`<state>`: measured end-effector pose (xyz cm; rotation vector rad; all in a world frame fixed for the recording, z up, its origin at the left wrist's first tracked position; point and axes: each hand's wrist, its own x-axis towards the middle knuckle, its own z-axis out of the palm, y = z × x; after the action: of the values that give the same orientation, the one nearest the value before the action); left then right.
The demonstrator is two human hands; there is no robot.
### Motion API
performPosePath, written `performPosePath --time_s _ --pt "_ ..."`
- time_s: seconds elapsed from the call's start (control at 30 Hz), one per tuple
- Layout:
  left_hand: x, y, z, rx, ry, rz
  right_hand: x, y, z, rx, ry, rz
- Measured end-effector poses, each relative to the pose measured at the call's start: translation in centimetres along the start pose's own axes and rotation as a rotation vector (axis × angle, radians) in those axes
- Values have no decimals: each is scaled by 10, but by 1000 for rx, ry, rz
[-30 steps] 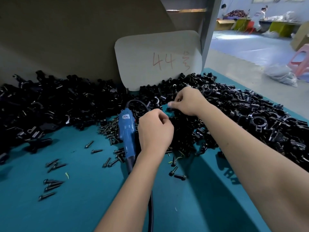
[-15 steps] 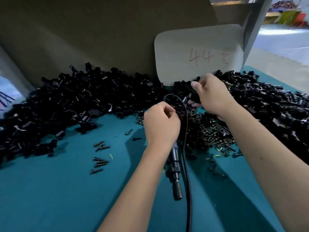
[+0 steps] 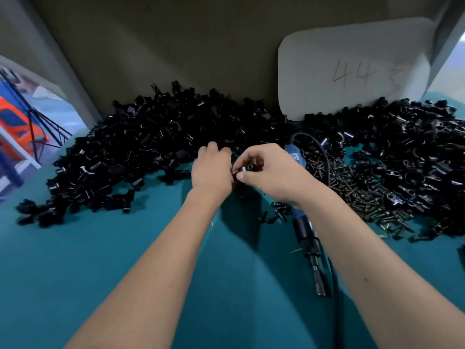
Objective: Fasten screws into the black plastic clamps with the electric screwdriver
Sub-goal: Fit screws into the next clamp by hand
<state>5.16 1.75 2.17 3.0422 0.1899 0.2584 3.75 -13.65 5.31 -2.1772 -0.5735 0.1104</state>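
Your hands came together over worktop (image 3: 105,268). Half second earlier they were apart, right hand (image 3: 271,172) at clamp pile (image 3: 156,152). Right fingers (image 3: 242,176) pinched small black clamp (image 3: 247,168); left hand (image 3: 210,172) curled against it, exact hold hidden. Electric screwdriver (image 3: 305,233) lay idle under right wrist, screws (image 3: 357,197) beside it. Judged: screw being seated by hand, driving not yet begun.

The grey card (image 3: 352,71) bears a handwritten "44".
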Motion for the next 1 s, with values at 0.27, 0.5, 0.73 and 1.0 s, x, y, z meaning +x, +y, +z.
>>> performPosePath --time_s 0.27,0.5,0.73,1.0 --pt "-24 9 -3 -453 72 -94 -18 21 -24 177 122 65" --pt "-65 15 5 -1274 276 -324 -25 31 -44 403 130 4" --pt "-93 5 5 -1764 -61 9 -33 40 -53 453 50 -110" --pt "-84 -3 -4 -1957 -175 127 -35 42 -50 617 -34 -159"
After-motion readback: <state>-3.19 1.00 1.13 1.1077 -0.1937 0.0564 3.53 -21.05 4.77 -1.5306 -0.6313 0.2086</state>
